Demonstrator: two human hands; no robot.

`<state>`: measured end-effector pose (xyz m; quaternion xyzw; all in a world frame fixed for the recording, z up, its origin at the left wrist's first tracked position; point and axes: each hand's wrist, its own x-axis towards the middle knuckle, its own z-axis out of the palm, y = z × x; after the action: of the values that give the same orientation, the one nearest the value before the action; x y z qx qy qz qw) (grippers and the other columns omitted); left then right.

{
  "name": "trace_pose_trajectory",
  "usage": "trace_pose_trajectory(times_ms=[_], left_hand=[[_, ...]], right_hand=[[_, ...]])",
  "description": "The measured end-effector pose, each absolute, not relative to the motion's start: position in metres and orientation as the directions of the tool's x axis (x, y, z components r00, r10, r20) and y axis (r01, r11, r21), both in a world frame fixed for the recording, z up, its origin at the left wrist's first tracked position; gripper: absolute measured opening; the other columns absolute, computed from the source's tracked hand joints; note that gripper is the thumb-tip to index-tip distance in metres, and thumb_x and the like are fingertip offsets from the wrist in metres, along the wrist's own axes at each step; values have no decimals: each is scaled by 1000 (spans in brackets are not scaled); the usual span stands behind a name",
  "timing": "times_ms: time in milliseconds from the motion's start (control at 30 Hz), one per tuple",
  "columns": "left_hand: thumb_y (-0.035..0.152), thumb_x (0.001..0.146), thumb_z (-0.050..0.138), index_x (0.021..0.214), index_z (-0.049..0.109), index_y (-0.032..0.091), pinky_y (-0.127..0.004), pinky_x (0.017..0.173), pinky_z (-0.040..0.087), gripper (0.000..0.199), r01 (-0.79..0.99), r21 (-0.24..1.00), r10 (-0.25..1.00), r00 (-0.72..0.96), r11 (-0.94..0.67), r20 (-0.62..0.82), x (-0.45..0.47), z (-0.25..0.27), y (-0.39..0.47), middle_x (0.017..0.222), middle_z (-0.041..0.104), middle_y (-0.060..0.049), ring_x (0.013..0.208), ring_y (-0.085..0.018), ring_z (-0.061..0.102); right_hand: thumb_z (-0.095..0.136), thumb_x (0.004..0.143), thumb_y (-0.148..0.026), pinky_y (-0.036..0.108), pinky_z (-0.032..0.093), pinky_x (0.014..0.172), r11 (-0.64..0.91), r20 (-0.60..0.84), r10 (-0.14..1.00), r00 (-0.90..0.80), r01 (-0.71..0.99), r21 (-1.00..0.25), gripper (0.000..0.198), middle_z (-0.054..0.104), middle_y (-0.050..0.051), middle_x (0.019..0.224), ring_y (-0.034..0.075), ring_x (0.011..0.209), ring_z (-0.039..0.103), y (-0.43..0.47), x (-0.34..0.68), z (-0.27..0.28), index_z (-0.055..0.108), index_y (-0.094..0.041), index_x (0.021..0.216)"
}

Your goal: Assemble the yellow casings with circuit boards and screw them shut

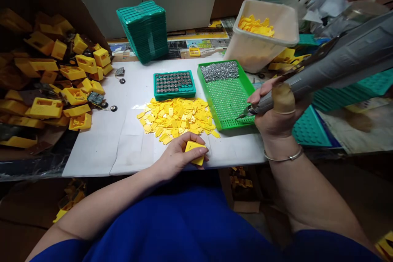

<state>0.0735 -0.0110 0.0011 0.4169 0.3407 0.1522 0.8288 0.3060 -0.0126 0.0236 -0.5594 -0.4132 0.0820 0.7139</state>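
My left hand (pixel 181 153) is closed around a small yellow plastic housing (pixel 195 152) at the front edge of the table. In my right hand (pixel 278 116) is a grey electric screwdriver (pixel 325 61), its body slanting up to the right. The screwdriver's tip points down over the holes of a green tray (pixel 252 90), which has a heap of small screws (pixel 219 71) at its far end. A covering sits on one finger or the thumb of that hand. Loose yellow plastic tabs (pixel 181 116) lie in a pile just beyond my left hand.
A teal tray of button cells (pixel 174 84) stands behind the tabs. Yellow housings (pixel 46 106) with wired parts are heaped at the left. A stack of teal trays (pixel 143 32) and a whitish bin (pixel 260 45) of yellow pieces stand at the back.
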Motion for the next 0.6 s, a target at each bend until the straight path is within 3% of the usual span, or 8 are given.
trace_pose_trajectory(times_ms=[367,500,600], left_hand=[[36,75,75,98,58,17,-31,69,57,34,-1,738,499,737,674,-455,73,-1,-11,93,69,-6,84,-20,70],[27,73,69,99,57,18,-33,73,57,30,-24,723,498,740,691,-452,73,-3,-10,92,68,-4,86,-20,70],[26,76,66,99,56,19,-34,74,56,26,-42,724,507,742,688,-438,73,-4,-11,91,67,-3,88,-20,70]], right_hand=[[63,75,-55,34,42,48,354,519,593,616,380,-855,33,43,-2,63,14,48,49,-12,307,26,44,-27,75],[71,67,-51,32,34,45,479,497,541,679,236,-845,35,41,-4,62,12,45,43,-16,286,49,47,-26,75],[68,69,-60,31,31,43,486,463,650,603,139,-863,41,35,-5,66,12,45,41,-26,263,62,46,-26,77]])
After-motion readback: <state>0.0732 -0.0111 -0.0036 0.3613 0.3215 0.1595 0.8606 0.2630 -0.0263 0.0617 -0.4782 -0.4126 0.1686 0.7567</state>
